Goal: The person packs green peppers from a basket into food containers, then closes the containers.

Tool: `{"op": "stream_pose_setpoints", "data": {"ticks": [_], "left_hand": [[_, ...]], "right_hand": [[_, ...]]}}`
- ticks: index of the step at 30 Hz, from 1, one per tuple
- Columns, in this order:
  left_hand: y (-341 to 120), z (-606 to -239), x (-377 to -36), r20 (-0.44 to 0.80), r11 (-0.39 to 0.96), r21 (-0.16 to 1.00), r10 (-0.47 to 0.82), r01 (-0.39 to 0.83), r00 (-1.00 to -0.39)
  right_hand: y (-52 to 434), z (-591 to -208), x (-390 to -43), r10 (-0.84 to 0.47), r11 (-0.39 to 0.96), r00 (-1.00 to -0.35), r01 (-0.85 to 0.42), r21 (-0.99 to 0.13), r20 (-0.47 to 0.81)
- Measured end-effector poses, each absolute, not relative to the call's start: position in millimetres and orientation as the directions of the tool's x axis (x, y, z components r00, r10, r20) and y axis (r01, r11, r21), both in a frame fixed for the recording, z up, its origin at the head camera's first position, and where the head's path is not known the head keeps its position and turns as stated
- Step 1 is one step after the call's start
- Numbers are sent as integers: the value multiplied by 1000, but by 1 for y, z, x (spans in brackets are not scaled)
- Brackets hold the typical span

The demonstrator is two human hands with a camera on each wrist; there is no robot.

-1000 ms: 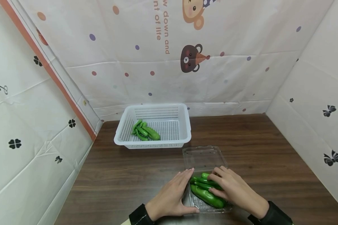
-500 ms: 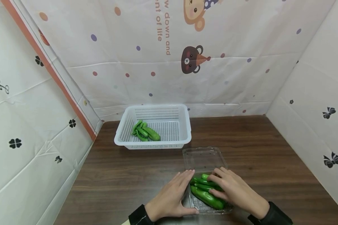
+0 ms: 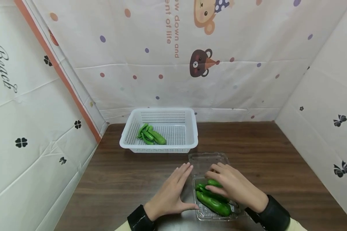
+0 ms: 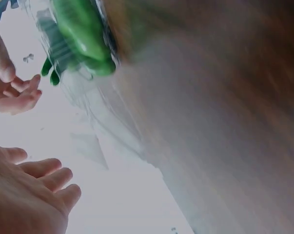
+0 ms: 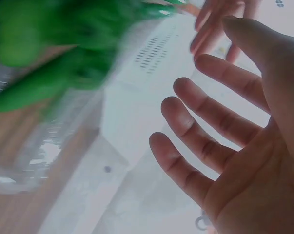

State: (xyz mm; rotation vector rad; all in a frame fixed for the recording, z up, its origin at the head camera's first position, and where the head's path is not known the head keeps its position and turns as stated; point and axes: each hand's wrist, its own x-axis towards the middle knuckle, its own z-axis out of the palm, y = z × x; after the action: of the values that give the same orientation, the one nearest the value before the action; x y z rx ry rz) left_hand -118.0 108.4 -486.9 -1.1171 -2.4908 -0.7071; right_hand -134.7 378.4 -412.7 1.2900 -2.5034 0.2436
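Note:
A clear plastic clamshell box (image 3: 201, 218) holds several green peppers (image 3: 215, 204), the largest lying along its near side. Its lid (image 3: 199, 165) is folded back flat behind it. My left hand (image 3: 169, 195) is beside the box's left side, fingers straight and thumb tip by the box edge. Over the box's right part hovers my right hand (image 3: 235, 186), fingers loosely bent, hiding some peppers. In the right wrist view, that hand's palm (image 5: 244, 161) and spread fingers hold nothing. The left wrist view has my left fingers (image 4: 49, 175) apart from the blurred peppers (image 4: 81, 29).
Behind the box to the left stands a white perforated basket (image 3: 159, 146) with several small green peppers (image 3: 150, 134) at its left end. The brown wooden table (image 3: 263, 150) is enclosed by printed white sheets (image 3: 127, 89) at the back and sides.
Both hands have drawn slightly up and to the left; the right has lifted from the peppers, and the left has come away from the box's side. The head view has shifted a little.

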Motion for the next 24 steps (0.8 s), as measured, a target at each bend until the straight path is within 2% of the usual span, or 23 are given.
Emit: {"op": "stream_pose_setpoints", "data": {"ticks": [7,14,21,24], "left_hand": [[90,-480,-130,553,632,254,525,732,-646],[66,-468,-142,587,716,275,404,642,-702],[44,-459,-151,598,785,289,299,548,-744],[32,-458,-154,597,807,297,261,511,-759]], "right_hand": [[349,-386,-162,-799,531,-476,-846,57,368],[308,-362,-201,-818,465,-408,-884,51,405],[278,-348,-242,-814,500,-498,-863,-76,301],[267,-343,-257,-819,501,-513,-858,-116,259]]}}
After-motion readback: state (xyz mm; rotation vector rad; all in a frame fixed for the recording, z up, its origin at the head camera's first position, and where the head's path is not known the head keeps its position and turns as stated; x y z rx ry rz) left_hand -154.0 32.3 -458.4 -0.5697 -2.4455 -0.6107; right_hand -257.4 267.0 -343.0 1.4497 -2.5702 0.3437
